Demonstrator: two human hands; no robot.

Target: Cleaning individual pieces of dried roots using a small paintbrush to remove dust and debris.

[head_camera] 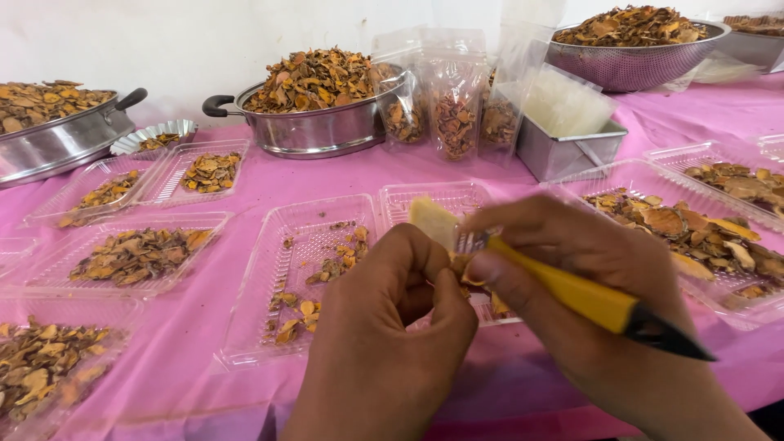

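Note:
My left hand (384, 327) pinches a pale yellow slice of root (431, 220) between thumb and fingers, above a clear plastic tray (269, 269) with a few dried orange-brown chips in it. My right hand (588, 286) grips a yellow-handled tool (588, 298) with a black tip, and its metal front end (467, 242) touches the slice. Both hands meet over the near middle of the pink tablecloth (204, 327).
Several clear trays of dried chips lie left (139, 253) and right (694, 229). At the back stand a steel pan heaped with chips (318, 106), a colander bowl (637, 45), another pan (49, 122), filled plastic pouches (453, 106) and a small steel tin (567, 147).

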